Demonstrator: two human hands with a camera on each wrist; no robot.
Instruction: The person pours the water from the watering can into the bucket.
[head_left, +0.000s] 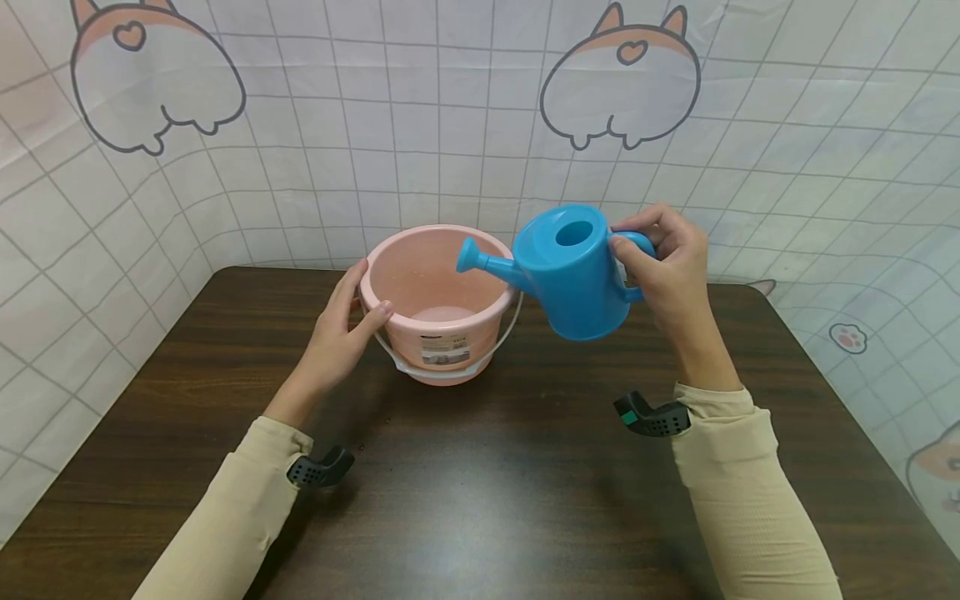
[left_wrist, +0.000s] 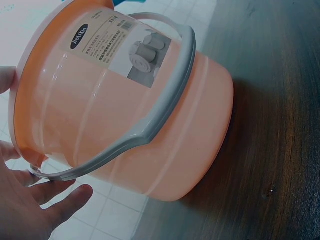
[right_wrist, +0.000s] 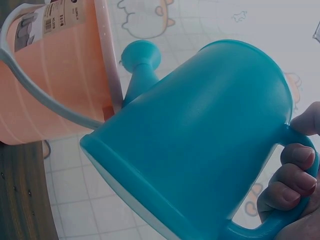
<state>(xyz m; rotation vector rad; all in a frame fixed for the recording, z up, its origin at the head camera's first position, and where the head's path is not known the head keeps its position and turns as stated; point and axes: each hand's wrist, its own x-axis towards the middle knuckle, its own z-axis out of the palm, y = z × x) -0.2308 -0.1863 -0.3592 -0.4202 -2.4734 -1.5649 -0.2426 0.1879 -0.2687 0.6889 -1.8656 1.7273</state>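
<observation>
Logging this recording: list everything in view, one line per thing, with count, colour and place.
Wood-grain tabletop: one, dark brown, under everything
Round plastic bucket: one, pink, standing toward the tabletop's back edge
Curved bucket handle: one, pale grey, hanging across the bucket's front
Printed label: one, mostly beige and grey, on the bucket's front
Plastic watering can: one, blue, held above the tabletop, spout reaching over the bucket's rim
Grid-patterned sheet: white, behind and beside the tabletop
Cartoon animal prints: several, white and orange, on the sheet
Perforated wristbands: two, black, one per cuff
Sleeves: two, beige
Left hand: one, touching the bucket's rim
Right hand: one, gripping the watering can's handle
</observation>
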